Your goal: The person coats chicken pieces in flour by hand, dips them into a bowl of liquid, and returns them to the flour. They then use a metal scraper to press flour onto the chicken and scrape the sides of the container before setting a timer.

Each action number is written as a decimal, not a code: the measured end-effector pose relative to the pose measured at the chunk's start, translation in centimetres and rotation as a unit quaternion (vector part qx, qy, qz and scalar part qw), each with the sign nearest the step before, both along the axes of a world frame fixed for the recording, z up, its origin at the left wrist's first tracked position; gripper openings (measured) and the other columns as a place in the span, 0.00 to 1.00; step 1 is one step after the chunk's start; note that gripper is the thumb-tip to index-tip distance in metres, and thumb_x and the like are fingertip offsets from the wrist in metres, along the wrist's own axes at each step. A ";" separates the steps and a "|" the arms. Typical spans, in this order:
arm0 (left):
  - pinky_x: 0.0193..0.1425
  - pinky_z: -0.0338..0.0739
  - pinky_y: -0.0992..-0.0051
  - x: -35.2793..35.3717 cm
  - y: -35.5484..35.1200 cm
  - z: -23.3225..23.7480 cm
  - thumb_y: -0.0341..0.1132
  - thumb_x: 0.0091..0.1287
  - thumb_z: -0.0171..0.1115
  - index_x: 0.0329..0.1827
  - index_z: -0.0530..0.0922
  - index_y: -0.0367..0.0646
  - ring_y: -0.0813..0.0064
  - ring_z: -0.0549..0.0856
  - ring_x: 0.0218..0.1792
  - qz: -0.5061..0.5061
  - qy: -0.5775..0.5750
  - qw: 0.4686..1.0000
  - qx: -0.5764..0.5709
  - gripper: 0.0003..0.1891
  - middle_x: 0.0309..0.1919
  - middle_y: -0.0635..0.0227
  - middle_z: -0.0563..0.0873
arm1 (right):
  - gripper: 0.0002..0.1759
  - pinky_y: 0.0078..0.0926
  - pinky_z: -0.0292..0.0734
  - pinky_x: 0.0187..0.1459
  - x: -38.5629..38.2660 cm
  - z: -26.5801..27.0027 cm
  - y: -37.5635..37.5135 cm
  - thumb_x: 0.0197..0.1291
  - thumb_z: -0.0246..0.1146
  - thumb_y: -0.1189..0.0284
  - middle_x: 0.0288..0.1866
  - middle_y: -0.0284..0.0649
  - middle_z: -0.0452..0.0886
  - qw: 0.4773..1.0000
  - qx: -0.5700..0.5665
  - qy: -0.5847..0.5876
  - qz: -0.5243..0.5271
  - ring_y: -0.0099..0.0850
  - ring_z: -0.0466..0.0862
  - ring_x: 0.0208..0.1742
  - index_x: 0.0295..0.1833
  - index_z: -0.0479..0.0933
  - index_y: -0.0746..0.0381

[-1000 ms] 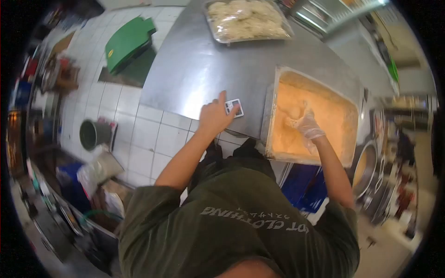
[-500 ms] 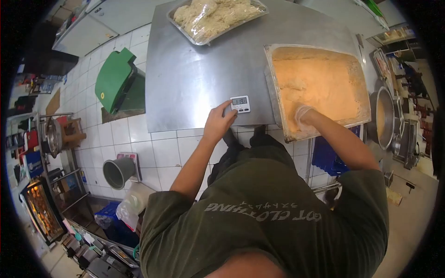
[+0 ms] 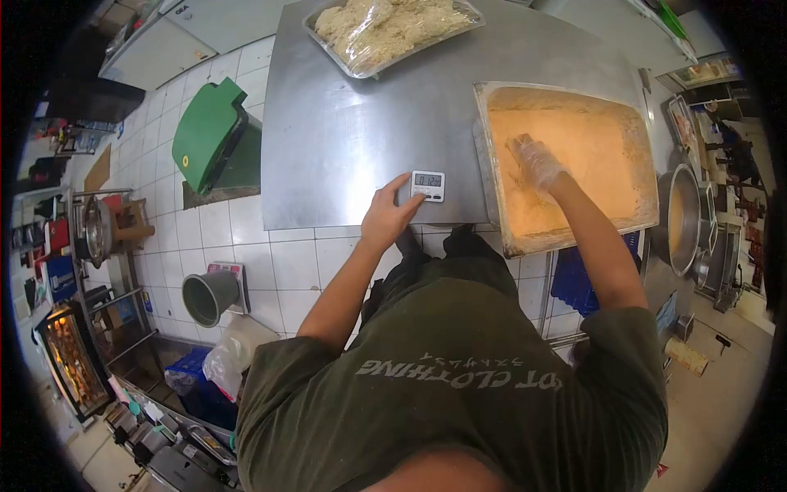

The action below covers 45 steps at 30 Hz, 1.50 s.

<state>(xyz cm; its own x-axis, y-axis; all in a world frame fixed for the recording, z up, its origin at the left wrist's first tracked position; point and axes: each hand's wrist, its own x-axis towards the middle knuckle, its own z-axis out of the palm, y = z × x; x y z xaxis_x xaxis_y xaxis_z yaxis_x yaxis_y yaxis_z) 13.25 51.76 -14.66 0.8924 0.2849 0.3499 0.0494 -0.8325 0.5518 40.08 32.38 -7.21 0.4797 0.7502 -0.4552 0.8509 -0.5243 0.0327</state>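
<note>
My left hand [image 3: 392, 211] rests at the front edge of the steel table [image 3: 352, 148], thumb and fingers around the left side of a small white digital timer [image 3: 428, 186] lying on it. My right hand [image 3: 534, 164], in a clear plastic glove, is inside a large metal tray [image 3: 482, 156] of orange-tan powder [image 3: 590, 156]. Its fingers reach a coated lump [image 3: 518, 144] near the tray's left side; whether they are closed on it is hard to tell.
A film-wrapped tray of pale breaded pieces [image 3: 393, 29] sits at the table's far edge. Left of the table stands a green bin [image 3: 209, 139]. A grey bucket [image 3: 206, 299] is on the floor at lower left. A metal bowl [image 3: 679, 217] stands on the right.
My right hand has moved away from me, from the tray's near left corner toward the lump. The timer's reading differs, while my left hand stays at it.
</note>
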 end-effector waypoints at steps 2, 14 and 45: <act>0.44 0.76 0.68 -0.3 0.0 0.2 0.30 0.50 0.68 0.43 0.81 0.58 0.61 0.78 0.44 -0.012 0.021 1.000 0.015 0.17 0.56 0.65 0.74 | 0.36 0.37 0.70 0.56 1.0 -1.4 -0.6 0.43 0.69 0.69 0.60 0.53 0.67 0.999 0.025 0.032 -0.005 0.48 0.73 0.58 0.59 0.65 0.64; 0.50 0.72 0.69 0.0 0.3 -0.1 0.30 0.55 0.64 0.48 0.76 0.50 0.68 0.76 0.53 -0.031 -0.015 0.999 0.010 0.17 0.55 0.69 0.75 | 0.30 0.36 0.66 0.58 7.8 -7.5 -8.4 0.62 0.53 0.51 0.56 0.50 0.75 0.835 0.172 0.181 -0.490 0.40 0.75 0.58 0.59 0.69 0.63; 0.44 0.77 0.69 0.1 0.3 -0.3 0.32 0.52 0.67 0.47 0.78 0.57 0.61 0.77 0.43 -0.009 -0.038 0.999 0.031 0.18 0.53 0.70 0.75 | 0.30 0.33 0.73 0.52 4.0 0.8 -7.6 0.55 0.60 0.56 0.55 0.49 0.75 0.942 0.020 0.119 -0.314 0.38 0.76 0.54 0.61 0.68 0.58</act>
<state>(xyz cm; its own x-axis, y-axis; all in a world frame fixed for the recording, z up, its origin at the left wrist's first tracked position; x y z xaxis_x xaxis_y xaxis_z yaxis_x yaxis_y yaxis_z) 13.31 52.06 -14.98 0.8671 0.2445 0.4340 -0.0064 -0.8657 0.5005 44.09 24.82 -6.41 0.7223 0.3715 -0.5833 0.3528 -0.9234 -0.1513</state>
